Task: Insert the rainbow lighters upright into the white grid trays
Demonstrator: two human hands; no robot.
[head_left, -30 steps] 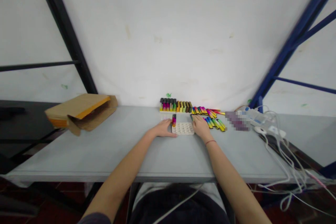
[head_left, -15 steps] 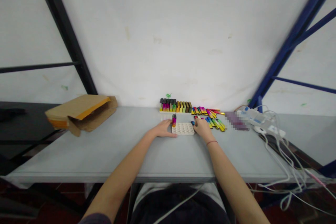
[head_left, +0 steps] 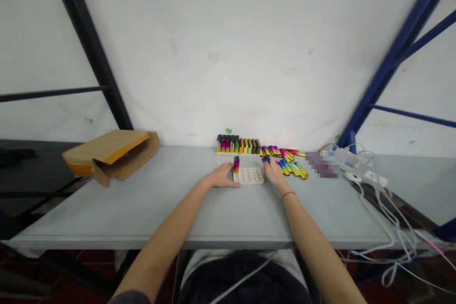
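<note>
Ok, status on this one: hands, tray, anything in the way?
Left hand open, against white tray. Right hand at a lighter by loose pile, grip unclear. Upright lighter in tray's far-left corner. Nothing between right hand and tray.

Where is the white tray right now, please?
In the head view, the white tray lies mid-table between the left hand and right hand.

Tray (head_left: pixel 249 175) on our table (head_left: pixel 171 209)
Our left hand (head_left: pixel 223 175) and right hand (head_left: pixel 273 173) flank it; lighter row (head_left: pixel 238 144) behind, loose lighters (head_left: pixel 290 165) right, cardboard box (head_left: pixel 107 154) far left.
</note>
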